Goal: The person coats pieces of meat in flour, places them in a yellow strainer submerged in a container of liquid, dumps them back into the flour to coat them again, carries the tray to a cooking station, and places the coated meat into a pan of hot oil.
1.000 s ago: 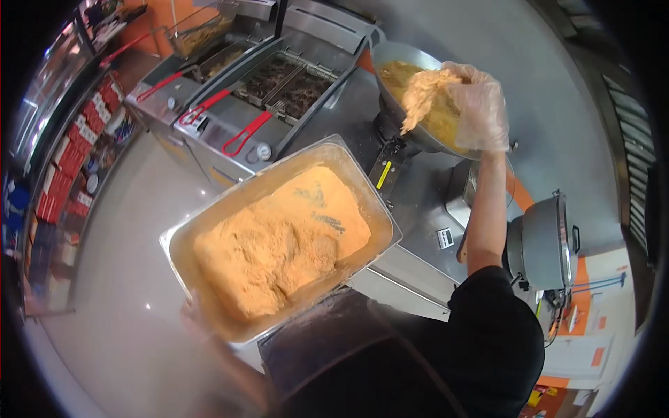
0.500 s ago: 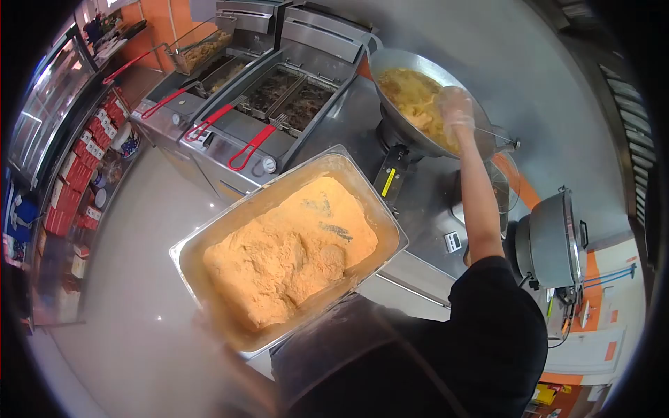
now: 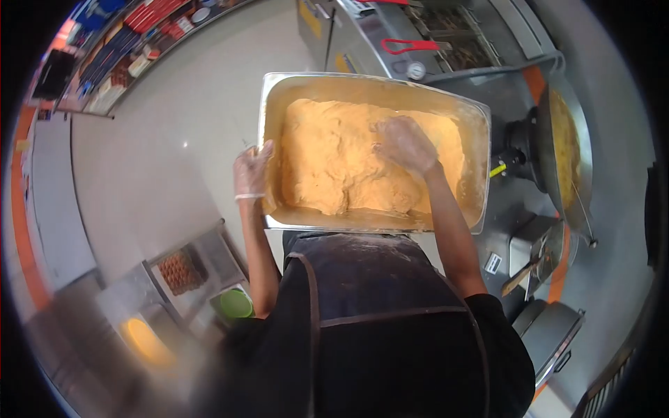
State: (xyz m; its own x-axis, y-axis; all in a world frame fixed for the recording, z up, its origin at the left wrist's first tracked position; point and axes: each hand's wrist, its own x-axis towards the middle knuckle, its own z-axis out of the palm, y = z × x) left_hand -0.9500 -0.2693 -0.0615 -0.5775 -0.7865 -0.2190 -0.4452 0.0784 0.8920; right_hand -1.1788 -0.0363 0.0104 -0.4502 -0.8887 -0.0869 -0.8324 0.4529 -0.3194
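Note:
A deep steel pan (image 3: 481, 174) filled with orange breading flour (image 3: 320, 150) sits in front of my apron. My left hand (image 3: 251, 171), in a clear plastic glove, grips the pan's left end, thumb over the rim. My gloved right hand (image 3: 405, 145) reaches into the pan at the flour, its fingers bent and apart, with nothing visible held in them. Lumpy coated pieces (image 3: 397, 195) lie half buried in the flour near the pan's front side. At the right, a wok (image 3: 584, 150) holds yellow frying oil.
Beyond the pan is a fryer with a red-handled basket (image 3: 411, 46). On the right counter lie a wooden-handled utensil (image 3: 519, 277) and a large grey pot (image 3: 554, 341). A green round container (image 3: 237, 304) and a tray of brown eggs (image 3: 180, 271) are at lower left.
My right hand has left the wok and is now in the flour. My left hand has come onto the pan's rim. The view has turned, so the pan appears level and the wok farther right.

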